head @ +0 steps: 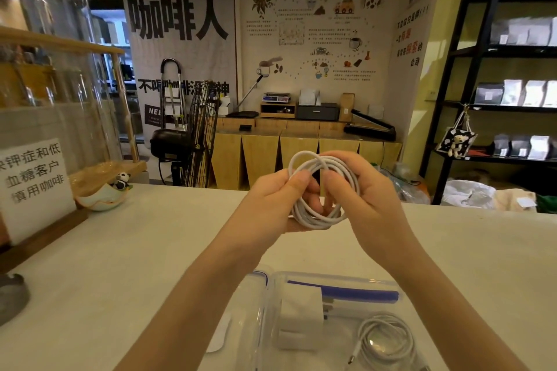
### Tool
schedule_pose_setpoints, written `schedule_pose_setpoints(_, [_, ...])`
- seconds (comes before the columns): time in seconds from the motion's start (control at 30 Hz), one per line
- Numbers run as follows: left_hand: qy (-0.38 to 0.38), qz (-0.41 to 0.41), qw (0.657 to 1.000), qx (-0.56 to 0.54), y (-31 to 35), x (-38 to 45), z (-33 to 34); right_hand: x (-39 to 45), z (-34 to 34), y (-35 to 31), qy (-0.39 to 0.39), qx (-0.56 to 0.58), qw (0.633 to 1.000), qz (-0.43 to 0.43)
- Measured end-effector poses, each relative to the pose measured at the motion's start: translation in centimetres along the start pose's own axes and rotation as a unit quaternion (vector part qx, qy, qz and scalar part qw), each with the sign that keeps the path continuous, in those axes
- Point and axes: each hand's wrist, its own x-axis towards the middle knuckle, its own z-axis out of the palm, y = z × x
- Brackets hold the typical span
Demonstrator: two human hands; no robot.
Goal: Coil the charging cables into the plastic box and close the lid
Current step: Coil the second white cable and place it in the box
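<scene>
**One cable in the box, a second being wound**

From where I stood, the job looked roughly half done. A coiled cable (387,337) already lay inside the clear plastic box (271,304), toward its right side, with a white charger plug (301,315) beside it to the left. The person held a second white cable (324,190) up in the air over the counter (135,250), well above and beyond the box. The left hand (280,202) cupped the loops from beneath, thumb pressed over them; the right hand (361,193) had its fingers curled round the right side of the coil, the thumb pinching strands near the middle. The loops looked gathered but loose, so I judged a little tidying was still wanted before it went in. The lid (256,277), blue-edged, lay swung open to the left of the box and partly hidden under the left forearm; closing it was still to come.

There was room enough. The counter around the box was broad and pale, with a small sign (33,187) and a panda ornament (122,181) far off to the left, nowhere near the path down. The box's near edge ran out of view at the bottom, so I could not tell how close it sat to the counter's edge. The free space inside seemed to be toward the middle, between the plug and the coil.
</scene>
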Motion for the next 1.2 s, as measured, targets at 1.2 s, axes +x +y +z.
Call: schedule_pose_setpoints(1.2, [-0.13, -0.079, 0.97, 0.19, 0.3, -0.3, -1.3, -1.3, -4.1, -0.1, -0.315, -0.007, 0.916, 0.248])
